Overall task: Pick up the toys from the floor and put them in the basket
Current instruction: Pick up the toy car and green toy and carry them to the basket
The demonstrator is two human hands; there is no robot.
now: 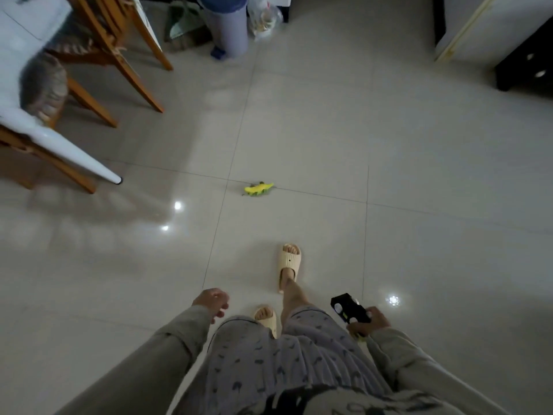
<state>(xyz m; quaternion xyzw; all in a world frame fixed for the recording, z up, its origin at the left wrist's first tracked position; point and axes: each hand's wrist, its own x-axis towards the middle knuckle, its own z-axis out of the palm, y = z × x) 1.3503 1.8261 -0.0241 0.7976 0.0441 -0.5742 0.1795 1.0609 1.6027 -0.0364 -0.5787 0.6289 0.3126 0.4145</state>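
Observation:
A small yellow-green toy animal lies on the pale tiled floor, ahead of my feet near a tile joint. My right hand is closed around a black toy car with white wheels, held at hip height on the right. My left hand hangs at my left side, holding nothing, fingers loosely curled. No basket is in view.
Wooden chairs and a white table leg stand at the left. A grey bin, a dustpan and a plastic bag stand at the back. A white appliance and dark furniture occupy the right rear. My feet wear cream slippers.

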